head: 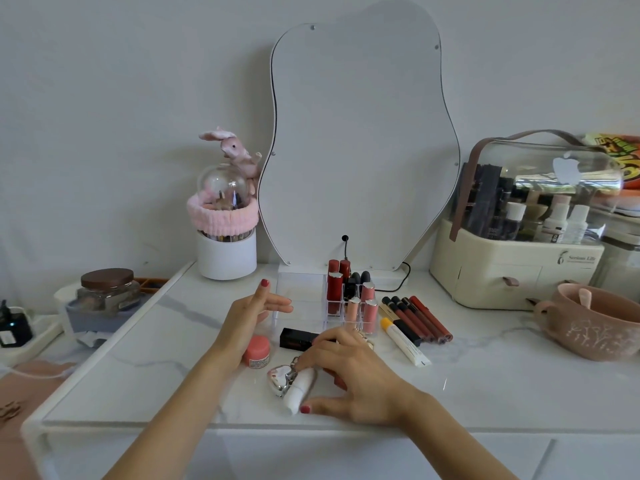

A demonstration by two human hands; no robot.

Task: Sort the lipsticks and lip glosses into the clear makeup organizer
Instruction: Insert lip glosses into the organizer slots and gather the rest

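Sorting is partly done: several red and pink tubes stand in the clear organizer (311, 303), while the right hand (349, 372) pinches a white lipstick (299, 389) on the table, the left hand (249, 317) hovers relaxed, and four lip glosses (419, 318) wait beside it.

A single wide-angle view from the person's head looks forward and down across the white marble-patterned counter (485, 382), close to it, facing the wavy-edged white-backed mirror (360, 143) and the wall. Both forearms reach in from the bottom edge.
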